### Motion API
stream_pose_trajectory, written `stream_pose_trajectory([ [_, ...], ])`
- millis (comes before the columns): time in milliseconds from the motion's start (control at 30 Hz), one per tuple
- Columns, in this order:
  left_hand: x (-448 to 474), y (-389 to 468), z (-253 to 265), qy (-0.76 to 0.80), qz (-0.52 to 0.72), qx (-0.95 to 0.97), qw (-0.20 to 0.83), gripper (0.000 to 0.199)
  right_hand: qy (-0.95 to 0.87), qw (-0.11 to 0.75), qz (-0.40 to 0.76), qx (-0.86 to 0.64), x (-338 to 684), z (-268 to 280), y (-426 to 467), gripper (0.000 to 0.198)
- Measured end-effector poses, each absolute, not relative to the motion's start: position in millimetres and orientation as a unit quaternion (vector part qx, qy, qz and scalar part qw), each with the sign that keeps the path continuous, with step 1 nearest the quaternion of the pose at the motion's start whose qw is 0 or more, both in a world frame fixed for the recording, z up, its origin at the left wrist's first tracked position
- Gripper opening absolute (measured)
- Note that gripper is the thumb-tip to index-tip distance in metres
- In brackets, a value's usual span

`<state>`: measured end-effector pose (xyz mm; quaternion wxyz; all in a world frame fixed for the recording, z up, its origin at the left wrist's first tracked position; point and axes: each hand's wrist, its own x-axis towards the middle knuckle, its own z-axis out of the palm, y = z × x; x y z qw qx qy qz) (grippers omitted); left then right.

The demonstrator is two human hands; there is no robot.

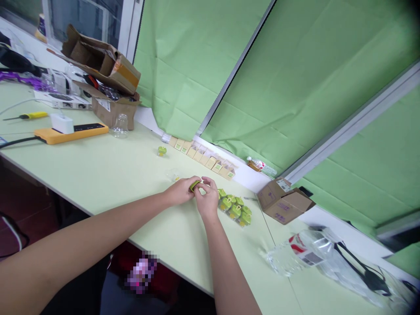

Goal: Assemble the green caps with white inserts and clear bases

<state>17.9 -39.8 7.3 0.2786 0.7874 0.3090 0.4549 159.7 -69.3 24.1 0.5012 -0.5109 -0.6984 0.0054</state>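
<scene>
Over the middle of the table, both hands meet at a small olive-green piece (pixel 194 186), perhaps a cap or lid. My left hand (pixel 180 191) is closed around it from the left. Fingers of my right hand (pixel 207 199) pinch at its near side, with the other fingers bent. Just right of that hand sits a cluster of small clear containers with green tops (pixel 235 211). A similar green-topped container (pixel 162 151) stands alone farther back. Behind my left hand lies a small clear piece (pixel 173 176) with a bit of yellow by it.
A row of small tan boxes (pixel 210 162) lines the back edge. At left are an orange power strip (pixel 77 133), a yellow screwdriver (pixel 34 115) and stacked cartons (pixel 113 111). A cardboard box (pixel 284 203) and large plastic bottle (pixel 297 253) lie at right.
</scene>
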Motion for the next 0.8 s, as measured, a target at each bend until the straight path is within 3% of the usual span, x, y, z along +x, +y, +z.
stream_pose_trajectory([
  [333, 13.7, -36.5, 11.5, 0.287, 0.453, 0.802, 0.262, 0.043, -0.731, 0.507, 0.004, -0.458, 162.1, 29.9, -70.1, 0.011],
  [800, 4.5, -25.8, 10.0, 0.357, 0.495, 0.741, 0.280, 0.034, -0.643, 0.597, 0.101, -0.470, 156.3, 34.4, -73.3, 0.012],
])
